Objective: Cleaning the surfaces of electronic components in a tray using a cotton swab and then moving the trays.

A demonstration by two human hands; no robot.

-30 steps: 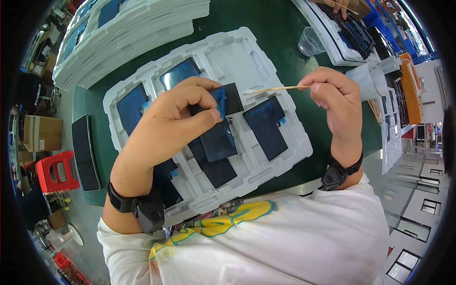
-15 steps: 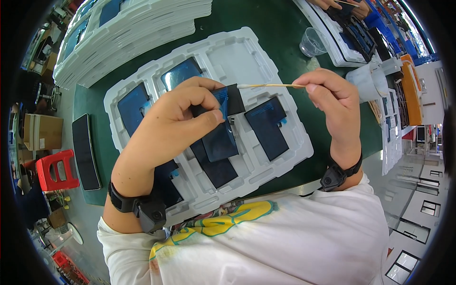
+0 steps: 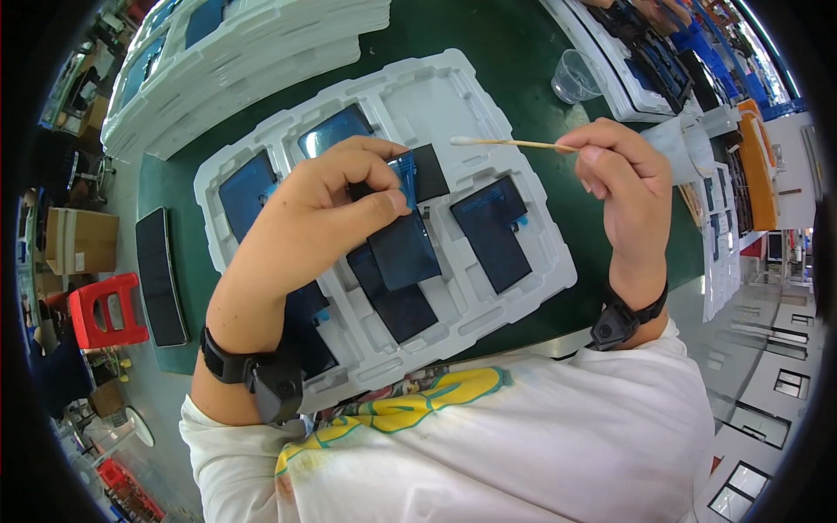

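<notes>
I'm seeing plain white on the tray (image 3: 432, 105) and deep green on the tabletop (image 3: 462, 26). My held panel (image 3: 403, 253) goes black to dark blue; the swab (image 3: 514, 143) is white-tipped tan. White shirt (image 3: 558, 427), green-edged yellow print (image 3: 397, 413), bright red stool (image 3: 85, 318).

The dark panel (image 3: 406, 254) is partly hidden by the left hand (image 3: 327, 196). At the left, the tray stack (image 3: 253, 65) is cut off by the far edge.
</notes>
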